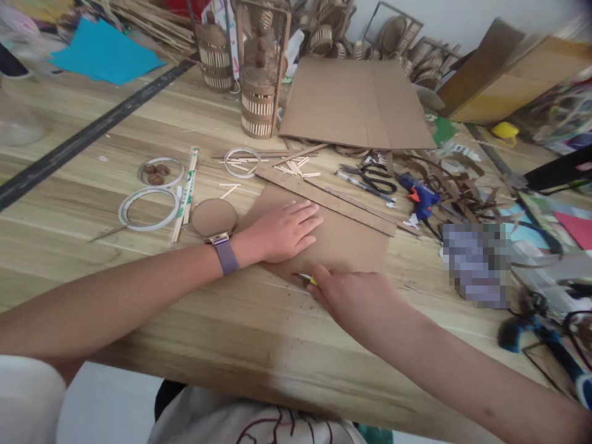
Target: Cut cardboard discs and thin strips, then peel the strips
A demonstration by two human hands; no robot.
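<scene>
My left hand (289,231) lies flat on a brown cardboard sheet (354,246), its fingers stretched out. My right hand (346,293) is closed around a utility knife (306,279) with a bit of yellow on it. The blade points left, at the near edge of the sheet; whether it touches the cardboard I cannot tell. Across the far part of the sheet lies a long cardboard strip (324,198). A round cardboard disc (214,217) sits just beyond my left wrist.
Behind are black scissors (377,179), a blue glue gun (419,196) and a large cardboard piece (356,102). Tape rings (148,209) and wrapped sticks (185,194) lie at left. A cardboard lantern-like model (258,105) stands at the back. Brown strips (462,185) are heaped at right.
</scene>
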